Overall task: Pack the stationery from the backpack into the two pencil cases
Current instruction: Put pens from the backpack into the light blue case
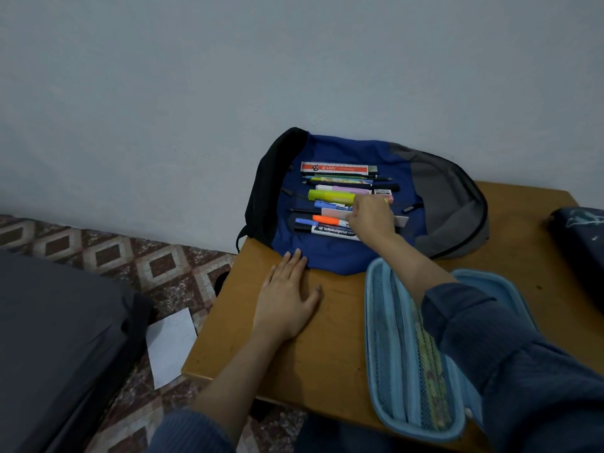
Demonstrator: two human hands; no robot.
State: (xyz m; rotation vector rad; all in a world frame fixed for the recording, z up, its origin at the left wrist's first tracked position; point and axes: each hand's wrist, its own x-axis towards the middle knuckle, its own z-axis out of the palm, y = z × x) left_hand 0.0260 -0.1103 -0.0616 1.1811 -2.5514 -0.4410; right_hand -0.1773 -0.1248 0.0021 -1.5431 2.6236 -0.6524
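While the left hand lies flat, fingers straight, on the table at the backpack's 7 o'clock edge, the right hand covers stationery lying on the backpack; its grip cannot be determined. 1 open blue pencil case lies at the backpack's 5 o'clock, 1 dark case at 3 o'clock.

The backpack lies flat at the far side of the surface, against the wall. On it the stationery lies crosswise in a row, the ruler farthest from me and the whiteboard marker nearest. My right hand is over that row. My left hand lies on the surface, fingertips touching the backpack's near edge. The open pencil case lies before the backpack, under my right forearm. The second pencil case sits at the right edge. A sheet of paper lies on the floor, left of the surface.
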